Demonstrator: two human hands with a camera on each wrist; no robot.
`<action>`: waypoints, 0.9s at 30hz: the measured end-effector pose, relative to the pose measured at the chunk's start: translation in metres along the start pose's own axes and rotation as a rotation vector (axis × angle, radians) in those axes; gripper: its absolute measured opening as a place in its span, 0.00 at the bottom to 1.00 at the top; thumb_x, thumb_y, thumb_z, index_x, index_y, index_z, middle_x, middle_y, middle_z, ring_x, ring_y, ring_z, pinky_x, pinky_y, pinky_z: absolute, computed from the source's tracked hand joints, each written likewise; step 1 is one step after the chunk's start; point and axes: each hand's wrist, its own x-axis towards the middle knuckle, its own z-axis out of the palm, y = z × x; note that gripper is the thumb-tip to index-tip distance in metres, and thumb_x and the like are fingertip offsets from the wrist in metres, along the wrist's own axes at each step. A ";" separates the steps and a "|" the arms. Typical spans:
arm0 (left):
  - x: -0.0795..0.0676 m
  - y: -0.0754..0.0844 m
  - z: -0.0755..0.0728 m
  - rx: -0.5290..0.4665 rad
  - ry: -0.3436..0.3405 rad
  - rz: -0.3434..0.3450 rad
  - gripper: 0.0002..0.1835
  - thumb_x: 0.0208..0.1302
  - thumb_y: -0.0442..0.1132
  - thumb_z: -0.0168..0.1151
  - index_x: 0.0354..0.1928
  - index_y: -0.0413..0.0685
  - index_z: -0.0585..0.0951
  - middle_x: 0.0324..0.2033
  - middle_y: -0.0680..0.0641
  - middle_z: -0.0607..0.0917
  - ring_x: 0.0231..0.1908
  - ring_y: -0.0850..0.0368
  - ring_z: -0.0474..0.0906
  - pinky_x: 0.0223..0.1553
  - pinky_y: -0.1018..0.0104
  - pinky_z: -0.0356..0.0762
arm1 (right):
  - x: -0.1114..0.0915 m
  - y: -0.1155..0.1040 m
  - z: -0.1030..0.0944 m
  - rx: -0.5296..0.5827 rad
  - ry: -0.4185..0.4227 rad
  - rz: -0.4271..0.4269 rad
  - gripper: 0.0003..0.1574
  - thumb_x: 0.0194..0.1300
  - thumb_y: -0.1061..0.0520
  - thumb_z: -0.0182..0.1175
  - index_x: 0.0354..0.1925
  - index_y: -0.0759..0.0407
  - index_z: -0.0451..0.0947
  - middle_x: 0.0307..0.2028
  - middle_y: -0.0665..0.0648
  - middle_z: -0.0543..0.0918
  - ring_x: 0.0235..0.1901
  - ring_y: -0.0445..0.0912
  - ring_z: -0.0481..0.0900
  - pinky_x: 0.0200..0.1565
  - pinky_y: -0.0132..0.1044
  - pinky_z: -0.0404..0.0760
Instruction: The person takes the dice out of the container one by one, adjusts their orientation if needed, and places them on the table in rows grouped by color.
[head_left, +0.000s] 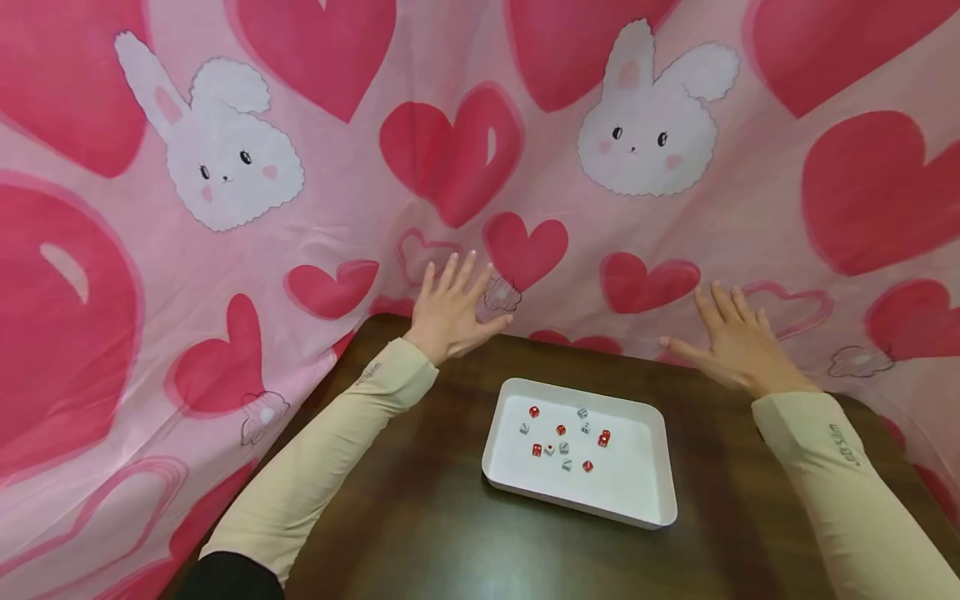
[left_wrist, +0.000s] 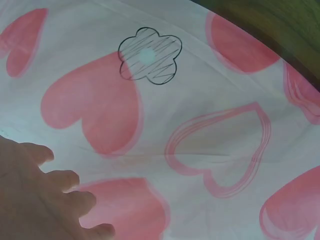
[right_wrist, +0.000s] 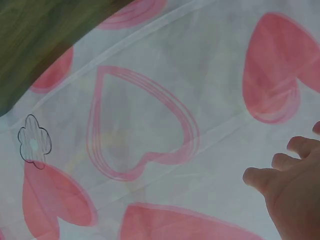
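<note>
Several small red and clear dice lie scattered in a shallow white tray, mostly toward its left and middle. One red die sits near the front of the group, and a clear die lies at the left. My left hand is held up beyond the tray's back left corner, fingers spread and holding nothing. To the right of the tray, my right hand is raised with straight fingers, also holding nothing. Each wrist view shows part of its hand, the left hand and the right hand, before the cloth.
The tray stands on a dark brown wooden table. Behind and to both sides of the table hangs a pink cloth printed with hearts and white rabbits, close to the table's back edge. Light sleeves cover both forearms.
</note>
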 end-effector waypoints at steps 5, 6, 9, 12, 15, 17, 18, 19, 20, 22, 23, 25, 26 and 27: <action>-0.002 0.000 -0.007 -0.010 0.016 0.001 0.46 0.61 0.75 0.38 0.77 0.61 0.50 0.77 0.47 0.46 0.76 0.44 0.39 0.73 0.41 0.34 | -0.001 -0.002 -0.005 -0.001 -0.003 -0.002 0.66 0.61 0.23 0.47 0.76 0.61 0.33 0.75 0.72 0.35 0.72 0.71 0.32 0.65 0.73 0.36; -0.002 0.000 -0.007 -0.010 0.015 0.001 0.47 0.61 0.76 0.38 0.76 0.61 0.50 0.77 0.47 0.46 0.76 0.44 0.39 0.73 0.41 0.34 | -0.001 -0.003 -0.006 0.001 -0.004 -0.003 0.66 0.61 0.23 0.47 0.76 0.61 0.33 0.75 0.72 0.35 0.72 0.71 0.32 0.65 0.72 0.36; -0.003 0.000 -0.009 -0.009 0.009 -0.001 0.47 0.61 0.76 0.37 0.77 0.61 0.49 0.77 0.47 0.46 0.76 0.44 0.39 0.73 0.41 0.34 | -0.002 -0.004 -0.007 0.011 -0.001 -0.005 0.66 0.62 0.24 0.48 0.76 0.60 0.32 0.75 0.72 0.37 0.73 0.71 0.33 0.67 0.70 0.37; -0.004 -0.001 -0.010 -0.005 0.010 -0.004 0.47 0.61 0.76 0.37 0.77 0.61 0.49 0.77 0.47 0.46 0.76 0.44 0.39 0.73 0.41 0.35 | -0.004 -0.005 -0.008 0.019 0.009 -0.013 0.65 0.62 0.24 0.48 0.76 0.61 0.33 0.74 0.73 0.39 0.73 0.71 0.34 0.68 0.68 0.38; -0.003 -0.001 -0.011 0.004 0.014 -0.012 0.47 0.61 0.76 0.37 0.76 0.61 0.50 0.77 0.47 0.47 0.76 0.43 0.40 0.72 0.41 0.38 | -0.004 -0.004 -0.009 0.021 0.019 -0.023 0.64 0.62 0.25 0.49 0.76 0.61 0.35 0.74 0.73 0.41 0.73 0.71 0.36 0.69 0.66 0.39; -0.002 0.000 -0.012 0.007 0.014 -0.014 0.47 0.61 0.76 0.37 0.76 0.61 0.50 0.77 0.46 0.47 0.76 0.43 0.40 0.72 0.41 0.39 | -0.004 -0.003 -0.009 0.016 0.028 -0.028 0.64 0.62 0.25 0.49 0.76 0.62 0.37 0.74 0.74 0.43 0.72 0.71 0.38 0.69 0.66 0.41; -0.002 0.000 -0.012 0.006 0.014 -0.014 0.47 0.60 0.76 0.36 0.76 0.61 0.50 0.77 0.46 0.47 0.76 0.43 0.40 0.72 0.41 0.39 | -0.004 -0.003 -0.010 0.013 0.033 -0.032 0.64 0.62 0.26 0.49 0.76 0.62 0.38 0.74 0.74 0.44 0.72 0.71 0.39 0.69 0.66 0.41; -0.002 0.000 -0.013 0.002 0.014 -0.014 0.47 0.61 0.76 0.36 0.77 0.61 0.49 0.77 0.46 0.47 0.76 0.43 0.40 0.73 0.41 0.38 | -0.004 -0.002 -0.010 0.010 0.037 -0.035 0.63 0.62 0.26 0.49 0.76 0.63 0.38 0.73 0.74 0.45 0.72 0.71 0.40 0.68 0.66 0.42; -0.002 0.001 -0.013 -0.004 0.015 -0.014 0.47 0.61 0.76 0.36 0.77 0.61 0.49 0.77 0.46 0.46 0.76 0.44 0.39 0.73 0.42 0.38 | -0.004 -0.002 -0.011 0.008 0.040 -0.035 0.63 0.62 0.26 0.49 0.76 0.63 0.39 0.73 0.74 0.45 0.72 0.71 0.40 0.68 0.67 0.43; -0.001 0.002 -0.015 -0.027 0.024 -0.017 0.47 0.61 0.76 0.37 0.76 0.60 0.50 0.77 0.46 0.47 0.76 0.43 0.40 0.73 0.42 0.38 | -0.004 -0.002 -0.012 0.008 0.045 -0.035 0.63 0.62 0.26 0.49 0.76 0.63 0.40 0.73 0.74 0.46 0.72 0.70 0.41 0.68 0.67 0.44; -0.002 0.002 -0.015 -0.046 0.026 -0.023 0.46 0.61 0.75 0.37 0.76 0.60 0.50 0.77 0.46 0.47 0.76 0.43 0.40 0.73 0.41 0.38 | -0.005 -0.001 -0.012 0.010 0.047 -0.036 0.62 0.62 0.26 0.49 0.76 0.63 0.40 0.73 0.74 0.46 0.72 0.70 0.42 0.68 0.67 0.44; -0.004 0.003 -0.017 -0.121 0.017 -0.046 0.45 0.63 0.74 0.37 0.76 0.59 0.50 0.77 0.46 0.47 0.76 0.42 0.40 0.73 0.41 0.39 | -0.008 -0.002 -0.012 0.028 0.073 -0.039 0.61 0.63 0.27 0.50 0.76 0.62 0.43 0.73 0.73 0.49 0.71 0.70 0.44 0.67 0.68 0.45; -0.006 0.004 -0.018 -0.173 0.016 -0.064 0.44 0.64 0.72 0.36 0.76 0.58 0.51 0.77 0.46 0.48 0.76 0.41 0.41 0.72 0.41 0.40 | -0.011 -0.003 -0.012 0.047 0.089 -0.035 0.60 0.63 0.27 0.51 0.76 0.61 0.44 0.73 0.72 0.50 0.71 0.70 0.45 0.66 0.68 0.46; -0.008 0.004 -0.019 -0.235 0.020 -0.085 0.43 0.65 0.71 0.35 0.76 0.57 0.51 0.77 0.45 0.49 0.76 0.41 0.41 0.72 0.41 0.41 | -0.014 -0.005 -0.013 0.071 0.109 -0.032 0.58 0.63 0.28 0.52 0.76 0.60 0.45 0.72 0.72 0.51 0.70 0.70 0.47 0.65 0.69 0.48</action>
